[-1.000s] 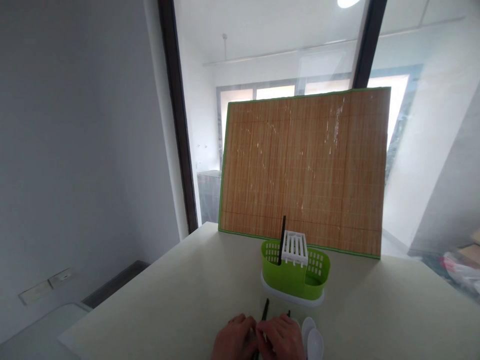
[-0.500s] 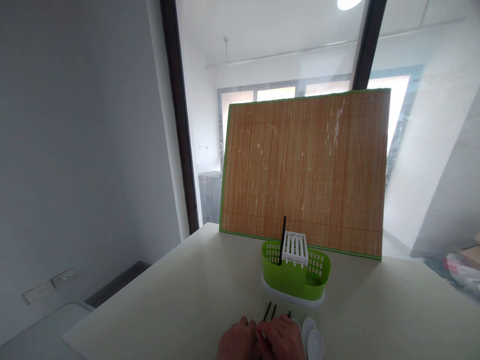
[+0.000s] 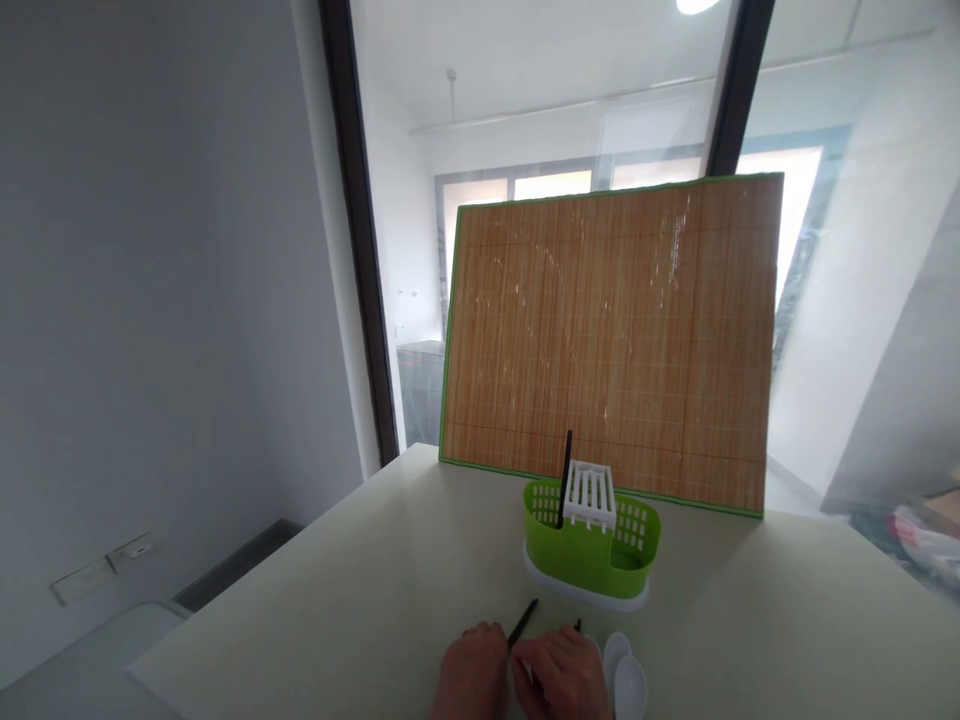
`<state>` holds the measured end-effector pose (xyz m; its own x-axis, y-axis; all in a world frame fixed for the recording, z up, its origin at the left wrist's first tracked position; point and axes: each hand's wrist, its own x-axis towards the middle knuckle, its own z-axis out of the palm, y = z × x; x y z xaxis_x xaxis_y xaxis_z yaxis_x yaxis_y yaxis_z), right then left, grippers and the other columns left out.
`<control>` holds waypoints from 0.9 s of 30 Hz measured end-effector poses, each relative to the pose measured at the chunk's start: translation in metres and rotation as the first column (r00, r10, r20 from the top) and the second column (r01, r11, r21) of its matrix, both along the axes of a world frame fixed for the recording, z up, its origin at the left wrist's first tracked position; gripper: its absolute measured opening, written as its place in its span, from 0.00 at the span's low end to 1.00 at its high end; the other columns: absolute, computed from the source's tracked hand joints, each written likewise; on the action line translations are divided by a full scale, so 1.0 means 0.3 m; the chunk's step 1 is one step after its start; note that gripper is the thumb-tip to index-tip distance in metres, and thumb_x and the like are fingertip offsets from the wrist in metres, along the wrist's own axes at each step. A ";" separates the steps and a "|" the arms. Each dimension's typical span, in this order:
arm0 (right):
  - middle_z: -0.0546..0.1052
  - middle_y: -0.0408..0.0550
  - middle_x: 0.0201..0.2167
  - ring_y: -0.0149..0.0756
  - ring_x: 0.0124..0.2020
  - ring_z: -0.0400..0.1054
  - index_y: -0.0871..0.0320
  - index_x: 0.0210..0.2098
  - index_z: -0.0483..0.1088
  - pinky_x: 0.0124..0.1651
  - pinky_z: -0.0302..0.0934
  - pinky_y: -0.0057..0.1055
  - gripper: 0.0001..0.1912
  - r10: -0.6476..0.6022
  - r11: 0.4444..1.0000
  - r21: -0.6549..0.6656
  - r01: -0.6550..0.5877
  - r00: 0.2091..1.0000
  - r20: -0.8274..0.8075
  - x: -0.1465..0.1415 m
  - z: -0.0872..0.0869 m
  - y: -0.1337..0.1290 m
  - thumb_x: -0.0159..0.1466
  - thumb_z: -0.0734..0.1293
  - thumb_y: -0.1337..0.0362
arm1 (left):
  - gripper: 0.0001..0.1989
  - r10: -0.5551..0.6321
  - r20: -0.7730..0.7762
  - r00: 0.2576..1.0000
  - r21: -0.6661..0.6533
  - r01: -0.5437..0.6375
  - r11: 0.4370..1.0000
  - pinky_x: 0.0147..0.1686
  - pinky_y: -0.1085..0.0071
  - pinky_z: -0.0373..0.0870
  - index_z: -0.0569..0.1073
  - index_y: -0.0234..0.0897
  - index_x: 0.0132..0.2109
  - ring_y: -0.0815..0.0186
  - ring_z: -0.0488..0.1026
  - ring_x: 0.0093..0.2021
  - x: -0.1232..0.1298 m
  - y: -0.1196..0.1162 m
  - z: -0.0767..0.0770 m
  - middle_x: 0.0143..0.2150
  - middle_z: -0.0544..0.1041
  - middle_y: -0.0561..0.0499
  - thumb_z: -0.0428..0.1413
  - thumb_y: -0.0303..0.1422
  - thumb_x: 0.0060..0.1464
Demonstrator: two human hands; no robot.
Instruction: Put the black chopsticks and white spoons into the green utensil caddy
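My left hand and my right hand lie close together at the bottom edge, on a pale table. A black chopstick slants up and away from between them, its lower end in my left hand's curled fingers. A second black tip pokes out beyond my right hand; its grip is hidden. Two white spoons lie just right of my right hand. Behind stands a green cutlery holder with a white slotted insert and one black chopstick upright in it.
A large bamboo mat with a green border leans upright against the glass partition at the table's far edge. The table's left edge drops off toward a grey wall with a socket plate. Bags lie on the floor at far right.
Two chopstick tips showed between my hands half a second ago; now one shows there, swung leftward and angled up. My hands shifted slightly. The holder and mat stayed put.
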<state>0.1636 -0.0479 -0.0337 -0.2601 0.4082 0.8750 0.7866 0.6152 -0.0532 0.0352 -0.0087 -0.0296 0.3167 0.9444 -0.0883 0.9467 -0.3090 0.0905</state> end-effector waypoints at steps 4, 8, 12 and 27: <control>0.67 0.39 0.16 0.31 0.17 0.60 0.55 0.26 0.65 0.25 0.44 0.31 0.12 -0.018 1.000 -0.010 0.018 1.000 0.000 -0.001 -0.008 0.005 0.64 0.57 0.71 | 0.19 0.001 -0.015 1.000 -0.002 -0.001 1.000 0.42 0.64 0.67 0.73 0.31 0.45 0.56 0.73 0.45 -0.032 0.030 0.050 0.40 0.77 0.39 0.42 0.21 0.51; 0.67 0.39 0.16 0.31 0.18 0.60 0.55 0.26 0.65 0.26 0.43 0.31 0.12 -0.026 0.999 -0.034 0.026 1.000 0.005 -0.003 -0.022 0.012 0.64 0.56 0.70 | 0.20 -0.003 -0.007 1.000 0.032 0.003 0.999 0.43 0.66 0.66 0.73 0.33 0.43 0.58 0.73 0.45 -0.040 0.047 0.071 0.40 0.77 0.41 0.41 0.19 0.51; 0.67 0.39 0.16 0.31 0.18 0.60 0.55 0.26 0.65 0.26 0.43 0.31 0.13 -0.040 0.999 -0.035 0.040 0.999 0.005 -0.007 -0.033 0.017 0.64 0.55 0.69 | 0.19 -0.070 -0.008 0.998 -0.002 0.070 0.998 0.42 0.64 0.67 0.75 0.33 0.41 0.57 0.74 0.44 -0.034 0.043 0.068 0.40 0.77 0.41 0.40 0.21 0.52; 0.68 0.39 0.17 0.31 0.18 0.61 0.55 0.28 0.64 0.27 0.44 0.30 0.11 -0.026 0.996 -0.084 0.027 1.000 0.012 0.003 -0.022 0.008 0.65 0.56 0.69 | 0.20 -0.308 -0.176 0.935 -0.049 0.304 0.951 0.45 0.59 0.67 0.74 0.26 0.42 0.54 0.73 0.45 -0.105 0.007 0.064 0.41 0.76 0.34 0.41 0.16 0.49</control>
